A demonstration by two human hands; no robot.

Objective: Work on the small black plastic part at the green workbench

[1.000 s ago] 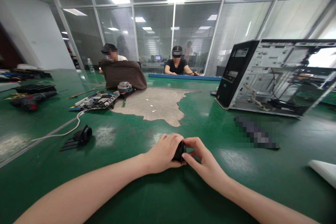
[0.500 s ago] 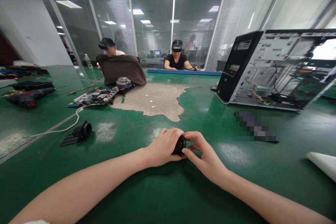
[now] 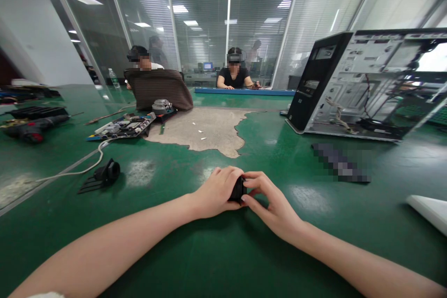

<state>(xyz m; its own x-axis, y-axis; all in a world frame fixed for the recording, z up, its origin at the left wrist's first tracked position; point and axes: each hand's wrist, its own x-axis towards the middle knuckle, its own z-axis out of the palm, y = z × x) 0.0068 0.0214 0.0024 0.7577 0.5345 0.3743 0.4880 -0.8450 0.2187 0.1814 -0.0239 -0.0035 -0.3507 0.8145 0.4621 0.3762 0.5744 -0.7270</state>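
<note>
A small black part (image 3: 238, 190) is gripped between my two hands, low over the green tabletop. My left hand (image 3: 217, 191) wraps around its left side and top, hiding much of it. The fingertips and thumb of my right hand (image 3: 267, 195) pinch its right edge. Its exact kind cannot be made out. To the left of my hands lies a black plastic piece (image 3: 104, 173) with a round end and thin prongs.
An open computer case (image 3: 349, 86) stands at the right, with a blurred dark flat object (image 3: 340, 164) before it. A circuit board (image 3: 124, 126), a cable (image 3: 84, 171) and a power drill (image 3: 38, 128) lie on the left. Two people sit across the table.
Both hands keep the same hold on the black part. The whole view has shifted slightly, so the scene appears a little higher in the picture.
</note>
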